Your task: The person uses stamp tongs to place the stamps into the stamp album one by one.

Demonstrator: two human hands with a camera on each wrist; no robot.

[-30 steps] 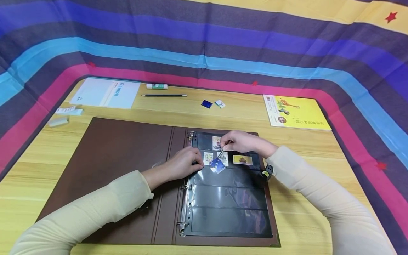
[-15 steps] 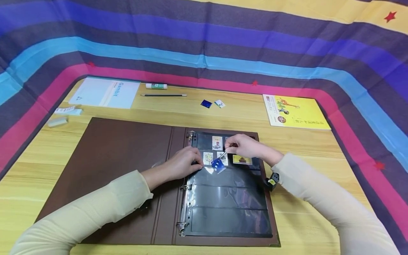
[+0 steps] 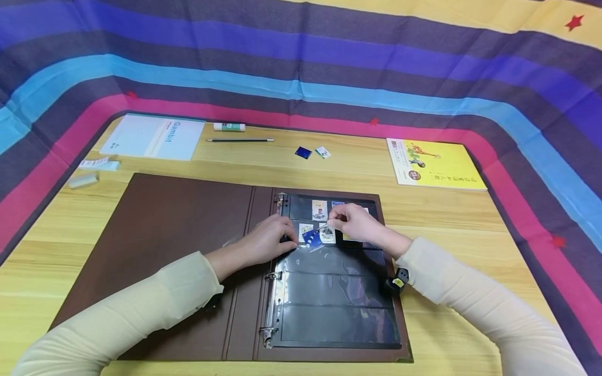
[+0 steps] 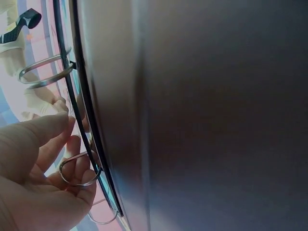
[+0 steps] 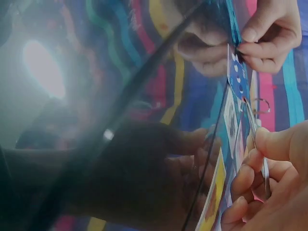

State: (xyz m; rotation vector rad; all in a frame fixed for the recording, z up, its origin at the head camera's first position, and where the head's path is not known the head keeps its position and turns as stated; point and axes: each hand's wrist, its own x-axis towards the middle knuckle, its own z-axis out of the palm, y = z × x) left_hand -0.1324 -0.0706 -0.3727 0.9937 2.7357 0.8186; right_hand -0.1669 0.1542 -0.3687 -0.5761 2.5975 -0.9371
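In the head view, my right hand (image 3: 355, 223) holds metal tweezers (image 3: 322, 227), whose tips grip a blue stamp (image 3: 312, 240) with white moon shapes. The stamp lies tilted over the second pocket row of a black stamp album page (image 3: 336, 290), overlapping other stamps. At the page's left side, my left hand (image 3: 270, 237) pinches the page near that row's lower edge. A ring (image 4: 79, 169) crosses its fingers in the left wrist view. The right wrist view shows the tweezers (image 5: 252, 122) at the stamp's (image 5: 237, 74) near corner, with the left hand (image 5: 274, 36) close by.
The open brown binder (image 3: 188, 224) covers much of the wooden table. Beyond it lie two loose stamps (image 3: 303, 152), a pencil (image 3: 240, 140), a glue stick (image 3: 229, 127), a pale Gambit booklet (image 3: 152, 137), erasers (image 3: 83, 180) and a yellow book (image 3: 437, 164).
My right hand has come slightly nearer, and the blue stamp in the tweezers has shifted left toward my left hand. The left hand has stayed in place.
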